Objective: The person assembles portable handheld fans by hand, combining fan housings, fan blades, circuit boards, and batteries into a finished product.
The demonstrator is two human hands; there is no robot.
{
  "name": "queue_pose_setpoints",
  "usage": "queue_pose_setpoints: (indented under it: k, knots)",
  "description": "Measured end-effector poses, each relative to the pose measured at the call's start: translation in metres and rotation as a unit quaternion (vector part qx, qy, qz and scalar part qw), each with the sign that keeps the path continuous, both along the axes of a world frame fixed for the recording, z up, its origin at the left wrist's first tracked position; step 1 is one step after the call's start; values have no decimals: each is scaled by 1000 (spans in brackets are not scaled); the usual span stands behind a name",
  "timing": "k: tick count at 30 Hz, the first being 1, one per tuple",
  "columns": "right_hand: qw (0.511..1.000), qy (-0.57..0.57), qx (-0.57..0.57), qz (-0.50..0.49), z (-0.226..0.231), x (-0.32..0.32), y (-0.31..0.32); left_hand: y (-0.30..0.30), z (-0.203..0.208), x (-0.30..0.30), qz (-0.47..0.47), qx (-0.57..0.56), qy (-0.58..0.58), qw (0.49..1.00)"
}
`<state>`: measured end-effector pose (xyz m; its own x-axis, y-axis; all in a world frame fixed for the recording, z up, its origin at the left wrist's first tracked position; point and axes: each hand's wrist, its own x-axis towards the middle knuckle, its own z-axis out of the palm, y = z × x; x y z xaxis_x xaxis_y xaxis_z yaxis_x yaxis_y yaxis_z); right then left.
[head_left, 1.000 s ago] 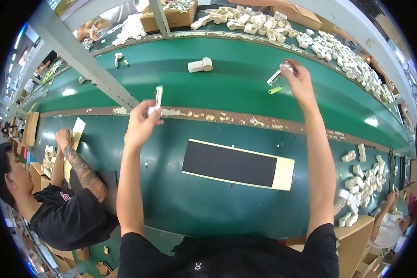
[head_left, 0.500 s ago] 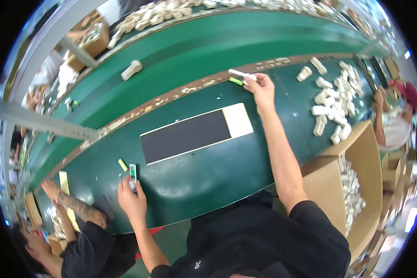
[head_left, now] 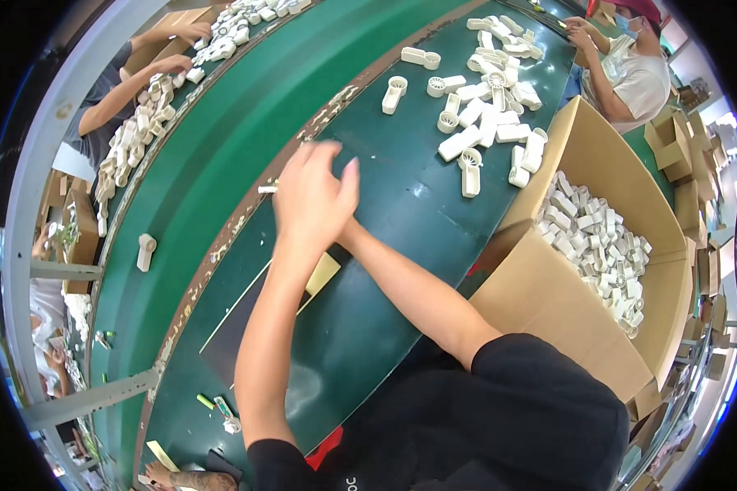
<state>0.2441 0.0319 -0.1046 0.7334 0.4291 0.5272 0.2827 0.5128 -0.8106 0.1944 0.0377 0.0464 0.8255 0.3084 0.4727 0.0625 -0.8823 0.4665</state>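
My left hand [head_left: 309,196] is stretched over the bench, crossing above my right arm. Its thumb stands apart from the slightly blurred fingers, and I see nothing between them. Underneath, only the wrist side of my right hand [head_left: 350,235] shows; its fingers are hidden. A thin white piece [head_left: 267,189] pokes out beside the left hand, and what holds it cannot be seen. Below the arms lies a black mat with a cream end [head_left: 324,272]. Nearer the left, a small white casing with a green circuit board [head_left: 224,412] rests beside a light-green cylinder [head_left: 205,401].
White plastic housings [head_left: 487,119] lie scattered and heaped on the green bench [head_left: 393,286] ahead. An open cardboard box [head_left: 614,147] full of similar parts adjoins its right edge. Past a worn ledge runs a green belt [head_left: 190,209] with one housing [head_left: 146,252]. Co-workers sit around.
My view has turned rightward. My left hand has let go of the circuit-board casing and crossed over my right hand, which is now mostly hidden.
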Motion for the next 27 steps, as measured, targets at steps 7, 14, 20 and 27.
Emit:
queue_pose_setpoints:
  k: [7,14,20,27]
  knots:
    - [979,-89,-153,-100,-3,-14,7,-7,-68,176,103,-22,101,989]
    - [975,-91,-188,-80,8,-14,1,2,-113,197,80,27,117,990]
    - [972,-103,-195,-84,3,-11,-3,-14,-38,109,-114,-583,-184,783]
    - [968,-74,-215,-104,11,-10,0,-1,-19,-111,-42,-608,-223,761]
